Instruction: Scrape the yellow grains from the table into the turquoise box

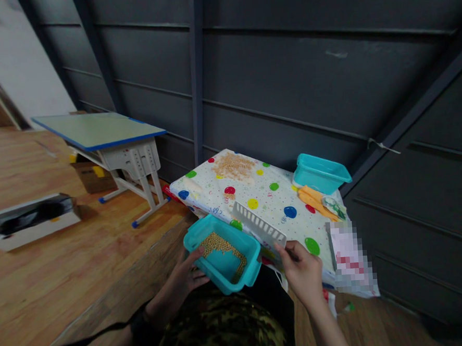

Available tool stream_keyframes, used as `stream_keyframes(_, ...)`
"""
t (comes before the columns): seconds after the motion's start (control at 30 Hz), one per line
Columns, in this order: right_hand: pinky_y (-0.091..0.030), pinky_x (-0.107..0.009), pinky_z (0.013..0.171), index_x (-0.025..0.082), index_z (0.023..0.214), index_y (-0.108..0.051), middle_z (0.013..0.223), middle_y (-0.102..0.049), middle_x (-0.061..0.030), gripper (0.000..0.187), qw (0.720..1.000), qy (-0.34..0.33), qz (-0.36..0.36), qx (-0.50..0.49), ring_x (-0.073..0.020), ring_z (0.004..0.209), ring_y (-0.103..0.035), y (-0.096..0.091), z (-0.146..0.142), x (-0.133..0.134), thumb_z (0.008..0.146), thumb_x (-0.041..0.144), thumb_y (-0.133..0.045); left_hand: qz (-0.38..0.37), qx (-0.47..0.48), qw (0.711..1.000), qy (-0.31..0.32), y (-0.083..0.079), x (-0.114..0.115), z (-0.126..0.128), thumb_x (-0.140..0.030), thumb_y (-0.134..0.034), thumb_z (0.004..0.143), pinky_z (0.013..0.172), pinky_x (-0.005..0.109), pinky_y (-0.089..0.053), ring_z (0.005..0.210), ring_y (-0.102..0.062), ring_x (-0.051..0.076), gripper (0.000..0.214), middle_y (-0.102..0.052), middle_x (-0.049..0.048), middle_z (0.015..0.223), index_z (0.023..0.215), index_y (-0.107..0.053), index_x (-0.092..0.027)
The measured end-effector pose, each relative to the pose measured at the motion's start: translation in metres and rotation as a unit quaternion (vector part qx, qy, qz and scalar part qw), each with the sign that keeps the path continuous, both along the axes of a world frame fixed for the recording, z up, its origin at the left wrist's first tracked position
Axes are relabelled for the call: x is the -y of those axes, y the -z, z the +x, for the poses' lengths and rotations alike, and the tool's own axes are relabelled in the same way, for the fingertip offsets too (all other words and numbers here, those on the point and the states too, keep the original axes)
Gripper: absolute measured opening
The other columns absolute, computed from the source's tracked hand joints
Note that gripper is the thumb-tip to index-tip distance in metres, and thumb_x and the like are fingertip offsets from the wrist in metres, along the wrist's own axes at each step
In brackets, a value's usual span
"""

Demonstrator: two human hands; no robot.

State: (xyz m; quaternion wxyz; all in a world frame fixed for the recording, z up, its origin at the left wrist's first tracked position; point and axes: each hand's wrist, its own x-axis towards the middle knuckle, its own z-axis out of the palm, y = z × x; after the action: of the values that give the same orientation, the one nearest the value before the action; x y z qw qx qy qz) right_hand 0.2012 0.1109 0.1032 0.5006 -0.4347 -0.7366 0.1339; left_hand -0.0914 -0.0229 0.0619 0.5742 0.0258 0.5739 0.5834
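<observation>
My left hand (192, 272) grips the near left rim of a teal plastic basin (251, 255), thumb over the edge. Inside the basin lie dry soybeans (219, 242), gathered along its far and right sides. My right hand (302, 268) pinches the right end of a white slotted plastic strip (257, 224), which looks like a basket or tray wall. The strip stands at the table's front edge, just beyond the basin. More beans (234, 165) are spread with pale crumbs at the table's far left corner, and a small patch (229, 196) sits nearer.
The table wears a balloon-print cloth (269, 199). At its right are a second teal basin (319, 172), an orange cloth (314, 202) and a blurred-out sheet (351, 259). A school desk (103, 129) and an open white box (34, 221) stand left. A dark panelled wall (280, 76) rises behind.
</observation>
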Motion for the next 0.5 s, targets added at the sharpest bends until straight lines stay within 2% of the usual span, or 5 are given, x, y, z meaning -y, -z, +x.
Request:
stream_keyframes(0.1, -0.056, -0.032, 0.058, 0.029, 0.078, -0.082, 0.065, -0.080, -0.0052, 0.078, 1.000, 0.002, 0.000, -0.015, -0.0231, 0.054, -0.070, -0.004, 0.001, 0.004, 0.115, 0.097, -0.073, 0.039, 0.005, 0.999, 0.004, 0.014, 0.003, -0.003, -0.039, -0.083, 0.121, 0.090, 0.039, -0.078, 0.090, -0.089, 0.023, 0.082, -0.086, 0.0139, 0.161, 0.195, -0.048, -0.038)
stream_keyframes(0.17, -0.055, -0.032, 0.057, 0.028, 0.078, -0.082, 0.062, -0.077, -0.0044, 0.078, 1.000, 0.012, -0.004, -0.023, -0.0221, 0.052, -0.066, -0.006, 0.002, 0.005, 0.113, 0.098, -0.074, 0.044, 0.004, 0.999, 0.007, 0.020, 0.004, -0.005, -0.040, -0.084, 0.120, 0.092, 0.040, -0.079, 0.088, -0.088, 0.023, 0.082, -0.084, 0.0149, 0.168, 0.195, -0.049, -0.038)
stream_keyframes(0.27, -0.053, -0.032, 0.055, 0.028, 0.075, -0.080, 0.059, -0.072, -0.0031, 0.079, 0.999, 0.011, -0.028, -0.031, -0.0206, 0.049, -0.061, -0.006, 0.003, 0.005, 0.109, 0.100, -0.077, 0.044, -0.002, 0.999, 0.010, 0.019, 0.002, -0.004, -0.042, -0.085, 0.119, 0.094, 0.041, -0.080, 0.088, -0.087, 0.023, 0.082, -0.087, 0.0147, 0.163, 0.194, -0.050, -0.037)
stream_keyframes(0.4, -0.056, -0.034, 0.056, 0.027, 0.076, -0.080, 0.069, -0.082, -0.0084, 0.077, 0.993, -0.013, -0.096, -0.060, -0.0242, 0.057, -0.069, -0.006, 0.003, -0.003, 0.103, 0.100, -0.083, 0.010, -0.007, 1.000, 0.008, 0.009, -0.001, -0.002, -0.042, -0.083, 0.120, 0.094, 0.041, -0.079, 0.087, -0.089, 0.025, 0.081, -0.091, 0.0137, 0.144, 0.193, -0.049, -0.034)
stream_keyframes(0.5, -0.057, -0.035, 0.058, 0.028, 0.076, -0.079, 0.072, -0.084, -0.0102, 0.076, 0.989, -0.002, -0.117, -0.088, -0.0269, 0.063, -0.073, -0.008, -0.002, -0.019, 0.098, 0.100, -0.085, -0.006, -0.015, 1.000, -0.001, 0.008, -0.001, -0.002, -0.042, -0.082, 0.120, 0.091, 0.040, -0.078, 0.090, -0.090, 0.026, 0.080, -0.090, 0.0135, 0.144, 0.192, -0.048, -0.034)
